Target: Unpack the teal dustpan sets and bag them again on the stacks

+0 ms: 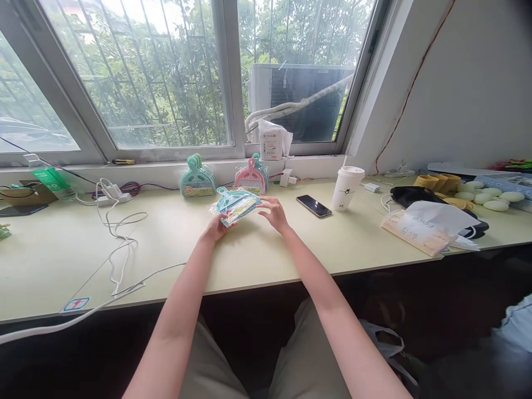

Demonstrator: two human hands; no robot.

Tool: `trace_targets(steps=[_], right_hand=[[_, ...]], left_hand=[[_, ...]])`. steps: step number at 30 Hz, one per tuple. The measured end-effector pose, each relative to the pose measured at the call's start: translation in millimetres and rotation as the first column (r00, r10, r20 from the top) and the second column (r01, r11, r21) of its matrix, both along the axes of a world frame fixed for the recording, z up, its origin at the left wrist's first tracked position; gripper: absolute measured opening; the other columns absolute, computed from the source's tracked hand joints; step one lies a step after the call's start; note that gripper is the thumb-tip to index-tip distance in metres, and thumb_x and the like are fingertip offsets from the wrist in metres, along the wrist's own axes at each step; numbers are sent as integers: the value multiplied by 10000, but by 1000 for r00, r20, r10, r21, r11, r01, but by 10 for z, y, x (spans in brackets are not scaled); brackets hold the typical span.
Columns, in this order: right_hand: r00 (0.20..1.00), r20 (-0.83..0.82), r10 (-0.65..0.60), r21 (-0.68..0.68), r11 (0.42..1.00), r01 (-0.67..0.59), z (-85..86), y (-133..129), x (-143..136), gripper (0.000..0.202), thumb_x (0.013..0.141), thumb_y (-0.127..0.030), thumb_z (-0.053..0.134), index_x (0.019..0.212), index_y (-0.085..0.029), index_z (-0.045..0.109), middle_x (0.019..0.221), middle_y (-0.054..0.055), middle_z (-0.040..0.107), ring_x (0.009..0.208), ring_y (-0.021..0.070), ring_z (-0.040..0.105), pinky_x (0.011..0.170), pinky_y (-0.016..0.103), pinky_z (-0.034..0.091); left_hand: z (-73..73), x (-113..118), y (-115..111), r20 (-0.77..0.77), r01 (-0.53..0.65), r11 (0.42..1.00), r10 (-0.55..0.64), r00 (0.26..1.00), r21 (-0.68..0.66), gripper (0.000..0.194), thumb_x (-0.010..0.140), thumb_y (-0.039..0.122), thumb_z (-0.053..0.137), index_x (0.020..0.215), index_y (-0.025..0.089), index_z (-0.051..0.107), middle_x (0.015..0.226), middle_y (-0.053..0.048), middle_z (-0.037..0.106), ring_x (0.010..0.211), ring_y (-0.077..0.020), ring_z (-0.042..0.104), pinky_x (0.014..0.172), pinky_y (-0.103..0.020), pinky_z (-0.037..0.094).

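My left hand (219, 228) is closed on the near left edge of a plastic-wrapped mini dustpan and brush set (236, 205), green-blue with a printed card. The set is tilted above the desk. My right hand (274, 213) is at the set's right end with fingers bent and apart; whether the fingertips press on it is hard to see. Behind stand a row of green wrapped dustpan sets (198, 178) on the left and a pink dustpan set (250, 176) with green ones behind it on the right, both by the window sill.
To the right lie a phone (313, 205), a white lidded cup (347, 188) with a straw and a tissue pack (419, 228). White cables (120, 238) and a power strip (113, 198) spread over the left side. A green-labelled bottle (50, 178) leans at far left.
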State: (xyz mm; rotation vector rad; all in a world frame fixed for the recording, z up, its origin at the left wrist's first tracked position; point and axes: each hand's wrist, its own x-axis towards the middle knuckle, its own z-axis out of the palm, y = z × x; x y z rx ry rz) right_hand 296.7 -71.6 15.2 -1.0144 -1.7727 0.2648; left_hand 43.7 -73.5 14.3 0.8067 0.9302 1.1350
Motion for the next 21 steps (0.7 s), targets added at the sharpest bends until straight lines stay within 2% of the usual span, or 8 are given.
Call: trace_targets(steps=[2,4,8,12,17,21], right_hand=[[996,-84,7,-32,999,-9,-39,36,4,115,769,-202,751,765,-315,771,1126,18,718,1165,266,563,1092,489,375],[988,-157,15,-66,997,-26,-66,69,10,85,752,-240,775,704,-309,762,1013,18,738,1074,255,595,1079,469,378],[958,-287,20,-108,993,-54,-91,98,9,65,715,-263,801,690,-311,766,932,12,744,1023,240,610,1053,410,398],[933,-360,-17,-159,986,-44,-108,94,16,30,733,-277,776,722,-306,777,886,14,741,995,231,624,1013,382,430],[929,-348,-126,-137,987,82,-140,99,21,15,733,-281,769,743,-274,778,1002,42,694,1038,225,604,1020,386,443],[906,-404,-128,-192,980,53,-174,109,15,85,696,-263,780,774,-236,761,1200,67,618,1114,215,598,980,359,494]], left_hand=[[-27,7,3,-56,60,998,-59,997,22,538,738,159,567,1274,157,518,1012,-112,689,647,-163,685,467,-222,551],[-44,7,6,-101,105,994,-101,990,35,553,734,169,579,1283,155,515,1017,-113,692,650,-169,686,513,-251,577],[-44,-14,-1,-137,131,991,-126,983,28,533,743,165,586,1271,153,517,994,-101,699,645,-162,688,585,-268,598],[-21,-13,-37,-143,198,978,-188,972,64,501,758,180,612,1248,141,514,999,-104,704,663,-166,702,613,-267,599],[-3,27,-71,-210,328,935,-296,932,137,505,767,224,666,1233,159,481,1002,-99,698,684,-180,721,512,-225,555],[3,48,-87,-249,371,916,-328,911,151,561,761,255,699,1254,188,440,1023,-92,694,669,-180,719,499,-226,547]])
